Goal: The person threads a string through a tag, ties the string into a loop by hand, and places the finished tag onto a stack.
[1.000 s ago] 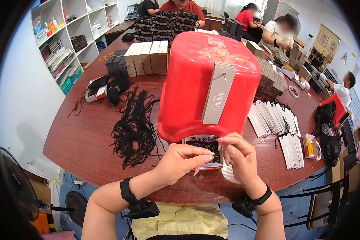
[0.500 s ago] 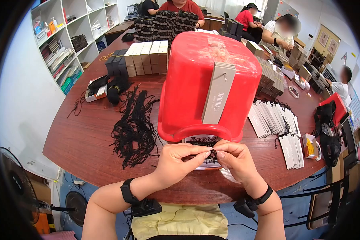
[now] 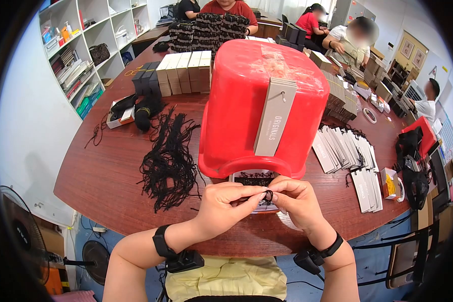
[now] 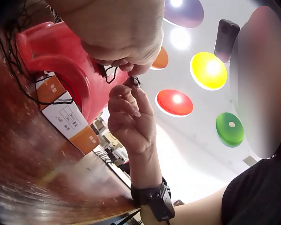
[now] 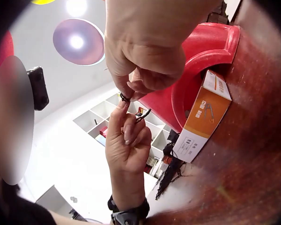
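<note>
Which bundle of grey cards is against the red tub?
The ORIGINALS bundle, on the red tub; the fanned cards at right lie on the table.

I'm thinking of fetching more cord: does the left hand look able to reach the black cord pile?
Probably yes: the left hand is near the black cord pile with nothing visible between them, though its fingers pinch a looped black cord.

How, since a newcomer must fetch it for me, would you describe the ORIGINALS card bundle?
On the dark red table, find the big upturned red tub. The long grey card bundle leans against its near side, white ORIGINALS lettering running lengthwise. The similar grey cards to the tub's right lie on the tabletop instead.
</note>
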Tool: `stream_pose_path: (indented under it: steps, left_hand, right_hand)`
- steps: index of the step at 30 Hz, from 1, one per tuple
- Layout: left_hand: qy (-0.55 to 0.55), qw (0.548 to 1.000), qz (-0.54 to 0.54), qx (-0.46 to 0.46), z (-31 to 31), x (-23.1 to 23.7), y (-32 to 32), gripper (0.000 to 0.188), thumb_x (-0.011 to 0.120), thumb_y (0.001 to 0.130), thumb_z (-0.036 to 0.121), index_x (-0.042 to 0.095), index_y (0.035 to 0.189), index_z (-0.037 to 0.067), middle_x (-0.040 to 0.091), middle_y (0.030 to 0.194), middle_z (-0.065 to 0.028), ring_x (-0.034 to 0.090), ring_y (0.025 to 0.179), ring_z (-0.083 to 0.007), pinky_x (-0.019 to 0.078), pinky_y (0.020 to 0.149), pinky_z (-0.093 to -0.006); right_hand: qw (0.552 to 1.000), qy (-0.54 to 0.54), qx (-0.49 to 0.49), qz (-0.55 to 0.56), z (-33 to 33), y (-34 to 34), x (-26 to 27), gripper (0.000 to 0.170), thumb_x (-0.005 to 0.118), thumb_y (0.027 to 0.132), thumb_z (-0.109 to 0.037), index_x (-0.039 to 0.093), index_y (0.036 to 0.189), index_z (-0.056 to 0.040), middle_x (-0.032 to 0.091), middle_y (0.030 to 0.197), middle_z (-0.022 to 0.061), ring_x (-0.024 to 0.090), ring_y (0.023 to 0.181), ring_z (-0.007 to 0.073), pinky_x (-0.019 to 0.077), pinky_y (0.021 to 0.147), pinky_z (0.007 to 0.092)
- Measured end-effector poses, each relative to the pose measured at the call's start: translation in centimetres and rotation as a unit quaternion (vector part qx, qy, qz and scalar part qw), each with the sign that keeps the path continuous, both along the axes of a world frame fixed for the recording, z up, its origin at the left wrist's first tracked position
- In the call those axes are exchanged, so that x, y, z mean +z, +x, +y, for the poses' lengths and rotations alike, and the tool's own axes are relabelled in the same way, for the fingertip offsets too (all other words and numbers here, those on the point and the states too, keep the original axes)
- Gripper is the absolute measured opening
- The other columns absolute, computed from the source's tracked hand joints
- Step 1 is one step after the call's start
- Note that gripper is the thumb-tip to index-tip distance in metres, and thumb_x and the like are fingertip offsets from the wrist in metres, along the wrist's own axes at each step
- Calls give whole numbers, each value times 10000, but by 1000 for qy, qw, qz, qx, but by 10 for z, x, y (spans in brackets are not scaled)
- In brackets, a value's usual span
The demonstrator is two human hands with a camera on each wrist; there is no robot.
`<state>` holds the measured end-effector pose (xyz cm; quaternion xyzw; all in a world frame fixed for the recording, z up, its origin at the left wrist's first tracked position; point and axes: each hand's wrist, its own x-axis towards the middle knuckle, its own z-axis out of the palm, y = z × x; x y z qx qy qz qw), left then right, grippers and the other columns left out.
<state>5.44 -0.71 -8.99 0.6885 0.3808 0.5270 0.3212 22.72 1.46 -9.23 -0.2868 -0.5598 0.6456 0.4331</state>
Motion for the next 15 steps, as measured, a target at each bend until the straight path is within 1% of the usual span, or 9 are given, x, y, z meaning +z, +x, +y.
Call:
stream_pose_path:
  steps: [4, 5, 7, 9, 10, 12, 13, 14, 15]
  left_hand:
    - [1, 1000, -2, -1, -1, 2, 1, 150, 605, 719, 22, 635, 866, 21, 549, 556, -22, 453, 475, -17, 351, 428, -163]
    - [-20, 1000, 4, -11, -1, 1, 0, 173, 606, 721, 25, 626, 893, 23, 530, 526, -8, 438, 453, -13, 341, 417, -165]
    - [-41, 999, 11, -21, -2, 2, 0, 197, 606, 723, 28, 616, 920, 25, 510, 496, 6, 423, 432, -9, 331, 406, -166]
    - [-133, 991, -26, -17, -5, 8, 1, 235, 598, 743, 42, 584, 977, 22, 477, 461, 34, 379, 405, 5, 295, 384, -163]
    - [-133, 991, -26, -17, -5, 7, 0, 235, 598, 743, 42, 584, 977, 22, 477, 461, 34, 379, 405, 5, 295, 384, -163]
    - [-203, 978, -40, -27, -3, 3, -2, 228, 567, 776, 53, 565, 1001, 16, 483, 494, 47, 348, 412, 20, 269, 381, -156]
    - [-203, 978, -40, -27, -4, 3, -2, 228, 567, 776, 53, 565, 1001, 16, 483, 494, 47, 348, 412, 20, 269, 381, -156]
    - [-204, 976, -64, -49, -5, 2, -1, 207, 550, 790, 59, 568, 991, 9, 488, 510, 49, 350, 415, 21, 269, 382, -152]
    - [-206, 972, -87, -71, -5, 2, 0, 190, 533, 805, 64, 571, 980, 2, 493, 527, 50, 352, 417, 22, 269, 382, -148]
  right_hand:
    - [1000, -5, -6, -16, -1, 2, 3, 54, 565, 761, 0, 592, 807, 9, 535, 789, 17, 488, 672, 48, 374, 539, 158]
    - [1000, -5, -6, -16, -2, 1, 3, 54, 565, 761, 0, 592, 807, 9, 535, 789, 17, 488, 672, 48, 374, 539, 158]
    - [997, 65, -43, -14, -2, -2, 3, 38, 563, 757, 9, 589, 784, 12, 534, 780, 20, 482, 648, 45, 372, 536, 164]
    - [994, 86, -60, -27, -3, -2, 5, 35, 567, 750, 11, 591, 775, 11, 534, 775, 20, 474, 630, 40, 367, 523, 166]
    - [991, 106, -78, -39, -4, -1, 6, 31, 571, 744, 13, 592, 766, 10, 534, 770, 21, 467, 611, 35, 362, 510, 169]
    - [985, 130, -94, -60, -3, 0, 5, 27, 581, 733, 10, 594, 756, 6, 535, 755, 22, 462, 595, 32, 358, 501, 169]
    - [979, 153, -110, -81, -3, 1, 4, 25, 592, 722, 7, 597, 746, 2, 536, 741, 23, 456, 579, 29, 353, 491, 169]
    - [979, 153, -110, -81, -3, 1, 5, 25, 592, 722, 7, 597, 746, 2, 536, 741, 23, 456, 579, 29, 353, 491, 169]
    - [968, 192, -121, -104, -3, 1, 6, 32, 597, 710, 9, 598, 740, -2, 537, 727, 25, 455, 563, 31, 350, 483, 168]
